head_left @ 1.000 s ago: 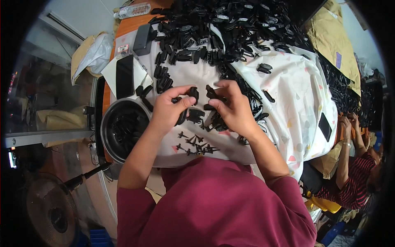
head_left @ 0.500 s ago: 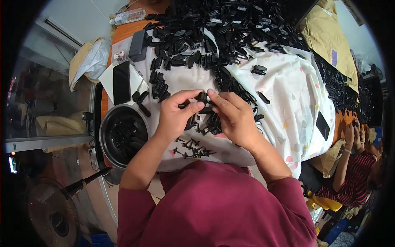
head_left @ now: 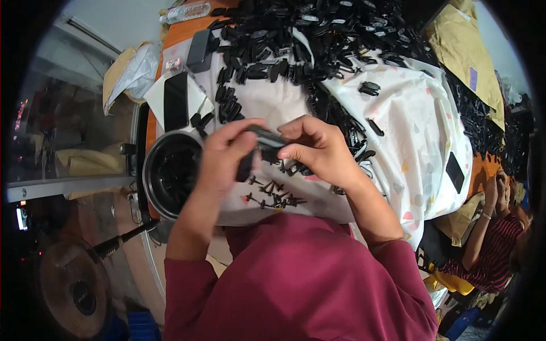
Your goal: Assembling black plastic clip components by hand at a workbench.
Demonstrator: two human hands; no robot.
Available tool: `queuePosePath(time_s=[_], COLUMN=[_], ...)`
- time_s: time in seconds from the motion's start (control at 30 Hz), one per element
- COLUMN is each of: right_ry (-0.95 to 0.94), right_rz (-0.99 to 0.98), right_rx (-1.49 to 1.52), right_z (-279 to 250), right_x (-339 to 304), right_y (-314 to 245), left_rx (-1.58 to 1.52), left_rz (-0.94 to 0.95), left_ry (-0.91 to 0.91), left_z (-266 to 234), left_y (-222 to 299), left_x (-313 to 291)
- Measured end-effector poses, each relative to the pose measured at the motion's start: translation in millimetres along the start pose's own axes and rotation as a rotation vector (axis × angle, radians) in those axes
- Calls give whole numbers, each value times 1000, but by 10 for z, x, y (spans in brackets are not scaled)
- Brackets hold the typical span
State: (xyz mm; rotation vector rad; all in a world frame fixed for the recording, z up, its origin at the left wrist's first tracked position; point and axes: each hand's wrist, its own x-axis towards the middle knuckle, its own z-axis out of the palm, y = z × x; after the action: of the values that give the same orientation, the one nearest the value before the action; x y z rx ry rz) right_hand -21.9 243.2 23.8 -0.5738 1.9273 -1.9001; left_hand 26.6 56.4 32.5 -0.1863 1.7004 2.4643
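The step in hand looks like working a slim black part [head_left: 268, 136], held between the two hands above the cloth-covered worktop [head_left: 152, 124]: the left grip [head_left: 223, 152], blurred, seems to pinch one end, and the right grip [head_left: 320, 149] pinches the other between thumb and fingers. The next move probably calls for steady, aligned fingertips, clear of the small black pegs [head_left: 275, 198] lying nearer the body
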Motion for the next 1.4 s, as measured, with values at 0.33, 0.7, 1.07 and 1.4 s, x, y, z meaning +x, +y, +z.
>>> queuePosePath(time_s=[0.33, 0.7, 1.07, 1.4], right_ry=[-139, -38, 123, 240], right_rz=[-207, -286, 155, 99], right_rx=[-999, -725, 870, 725], right_z=[16, -163, -135, -169], right_x=[57, -148, -135, -115], right_y=[371, 330, 12, 32], left_rx=[1808, 1410, 154, 899], left_rz=[428, 366, 378, 769], left_ry=[426, -9, -158, 16], left_z=[-717, -112, 253, 374], left_y=[-10, -547, -474, -211], left_x=[-512, 35, 204, 261])
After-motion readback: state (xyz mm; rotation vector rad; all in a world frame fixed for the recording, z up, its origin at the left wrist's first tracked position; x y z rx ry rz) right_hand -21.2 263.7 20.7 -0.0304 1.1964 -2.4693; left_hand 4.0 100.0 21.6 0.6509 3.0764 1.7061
